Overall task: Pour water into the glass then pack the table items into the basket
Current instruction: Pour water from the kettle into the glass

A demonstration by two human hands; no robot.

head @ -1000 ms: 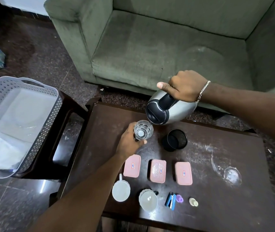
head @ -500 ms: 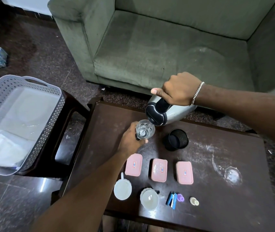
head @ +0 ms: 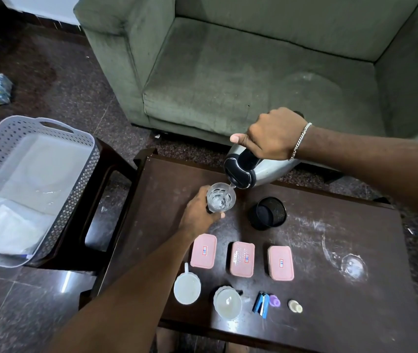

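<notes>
At the far left of the dark table (head: 330, 250), your left hand (head: 197, 212) is wrapped around the glass (head: 221, 197), fingers closed on its side, steadying it. Your right hand (head: 271, 135) is clenched on the black handle of the silver kettle (head: 261, 169), thumb laid forward along the top. The kettle is tipped hard, spout just over the glass rim, and water shows rippling inside the glass — pour is live.

Notes for the step:
- Keep the spout low and over the middle of the mouth; it sits near the right edge of the rim, so a small drift would likely wet the table.
- Ease the tilt back early. The level is hard to read from above, so stop short rather than chase the brim.
- Hold the glass firm on the table until the kettle is upright again — then release.

Packing has not begun. Three pink lidded boxes (head: 242, 259) lie in a row nearer you, the black mesh cup (head: 267, 212) just right of the glass, two pale round containers (head: 187, 289) and small bits at the near edge. The grey basket (head: 12, 138) waits on the side stand to your left, well apart from the table items; a full glass will probably want a slow, level carry there.
</notes>
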